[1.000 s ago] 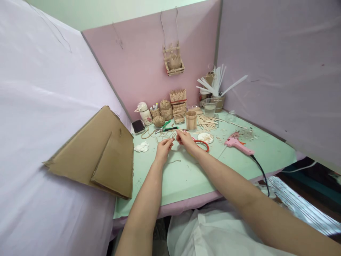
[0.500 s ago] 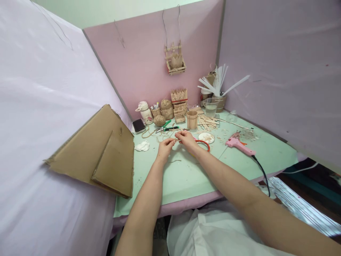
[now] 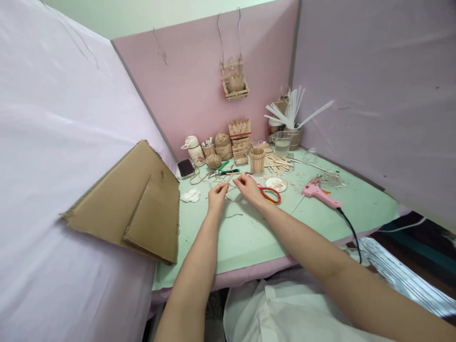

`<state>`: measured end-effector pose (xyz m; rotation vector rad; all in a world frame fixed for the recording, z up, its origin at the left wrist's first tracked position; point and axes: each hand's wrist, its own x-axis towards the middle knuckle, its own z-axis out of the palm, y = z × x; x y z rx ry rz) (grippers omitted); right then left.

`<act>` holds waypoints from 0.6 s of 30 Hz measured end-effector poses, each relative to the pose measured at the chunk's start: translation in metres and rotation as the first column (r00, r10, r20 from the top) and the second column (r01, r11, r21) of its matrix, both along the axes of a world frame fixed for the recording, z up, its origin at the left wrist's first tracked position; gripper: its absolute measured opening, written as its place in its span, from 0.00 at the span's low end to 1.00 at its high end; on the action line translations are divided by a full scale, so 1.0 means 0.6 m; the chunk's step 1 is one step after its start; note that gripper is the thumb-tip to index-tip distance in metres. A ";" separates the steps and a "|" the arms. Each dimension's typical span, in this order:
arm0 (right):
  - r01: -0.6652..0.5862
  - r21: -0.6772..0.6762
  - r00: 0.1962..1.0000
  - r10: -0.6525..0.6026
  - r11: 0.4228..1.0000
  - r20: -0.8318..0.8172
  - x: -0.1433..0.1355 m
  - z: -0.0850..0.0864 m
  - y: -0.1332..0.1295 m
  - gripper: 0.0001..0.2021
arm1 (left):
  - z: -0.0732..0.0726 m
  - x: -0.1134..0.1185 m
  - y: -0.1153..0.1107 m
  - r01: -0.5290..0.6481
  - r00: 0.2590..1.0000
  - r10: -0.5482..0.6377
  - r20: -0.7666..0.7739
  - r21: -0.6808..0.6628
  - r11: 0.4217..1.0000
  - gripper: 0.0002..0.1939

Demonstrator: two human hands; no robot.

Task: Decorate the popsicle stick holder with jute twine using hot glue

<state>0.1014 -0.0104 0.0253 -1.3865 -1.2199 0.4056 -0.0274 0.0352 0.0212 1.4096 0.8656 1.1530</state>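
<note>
My left hand [image 3: 216, 198] is closed in a pinch on a thin piece of twine [image 3: 231, 185] above the middle of the table. My right hand [image 3: 247, 187] pinches the same twine a little to the right, so a short stretch spans the gap between my fingertips. Beside my right wrist lie red-handled scissors [image 3: 272, 194], partly hidden by the forearm. Just beyond my hands are pliers with green and black handles [image 3: 230, 171]. A short loose bit of twine [image 3: 233, 215] rests on the table below my hands.
A stick-sided cup [image 3: 257, 160], a pile of wooden sticks [image 3: 280, 164] and a twine ball [image 3: 213, 161] stand behind. The pink glue gun [image 3: 320, 194] lies right, its cord over the table edge. Cardboard [image 3: 142, 209] leans left. A white lid [image 3: 276, 184] holds scraps.
My hands have moved apart, the left one shifting slightly left, and the twine between them shows more. The things on the table stay where they were.
</note>
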 end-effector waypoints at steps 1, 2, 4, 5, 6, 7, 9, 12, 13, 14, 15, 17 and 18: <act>-0.017 0.063 0.997 0.012 0.998 0.075 -0.002 0.000 -0.002 0.07 | 0.000 -0.001 0.001 -0.015 1.000 0.015 0.002 0.000 1.000 0.12; -0.048 0.116 0.989 0.031 0.992 0.146 -0.005 0.001 -0.005 0.04 | 0.000 -0.001 0.001 -0.023 1.000 0.023 0.001 0.000 1.000 0.11; -0.113 0.170 0.964 0.067 0.979 0.256 -0.009 0.000 -0.009 0.07 | 0.002 -0.001 -0.001 -0.020 1.000 0.020 -0.008 0.002 1.000 0.11; -0.133 0.179 0.954 0.077 0.975 0.289 -0.011 -0.001 -0.011 0.08 | 0.003 -0.001 -0.003 -0.011 1.000 0.011 -0.016 0.005 1.000 0.11; -0.142 0.184 0.948 0.080 0.973 0.308 -0.011 -0.001 -0.012 0.08 | 0.004 -0.001 -0.005 -0.004 1.000 0.005 -0.023 0.011 1.000 0.11; -0.144 0.190 0.945 0.078 0.971 0.317 -0.011 -0.002 -0.012 0.07 | 0.005 0.000 -0.006 0.001 1.000 0.000 -0.028 0.019 1.000 0.11; -0.136 0.202 0.948 0.068 0.970 0.312 -0.010 -0.003 -0.011 0.06 | 0.005 0.000 -0.007 0.012 0.999 -0.010 -0.040 0.040 0.999 0.10; -0.103 0.177 0.972 0.061 0.979 0.228 -0.006 -0.004 -0.005 0.05 | 0.000 0.001 -0.004 0.049 0.996 -0.043 -0.074 0.070 0.996 0.10; -0.088 0.153 0.983 0.060 0.984 0.175 -0.006 -0.004 -0.003 0.05 | -0.002 0.001 -0.003 0.060 0.995 -0.053 -0.084 0.078 0.995 0.11; -0.075 0.127 0.992 0.061 0.989 0.111 -0.006 -0.005 0.000 0.05 | -0.004 0.001 -0.002 0.066 0.994 -0.059 -0.091 0.083 0.994 0.11; -0.069 0.097 0.997 0.065 0.993 0.039 -0.007 -0.005 0.003 0.05 | -0.005 0.001 -0.001 0.068 0.994 -0.060 -0.094 0.086 0.994 0.11; -0.075 0.039 0.991 0.079 0.996 -0.112 -0.009 -0.007 0.007 0.05 | -0.008 0.002 0.001 0.064 0.994 -0.055 -0.098 0.085 0.994 0.11; -0.084 0.014 0.980 0.086 0.996 -0.179 -0.010 -0.008 0.008 0.06 | -0.008 0.002 0.001 0.061 0.993 -0.052 -0.102 0.083 0.995 0.11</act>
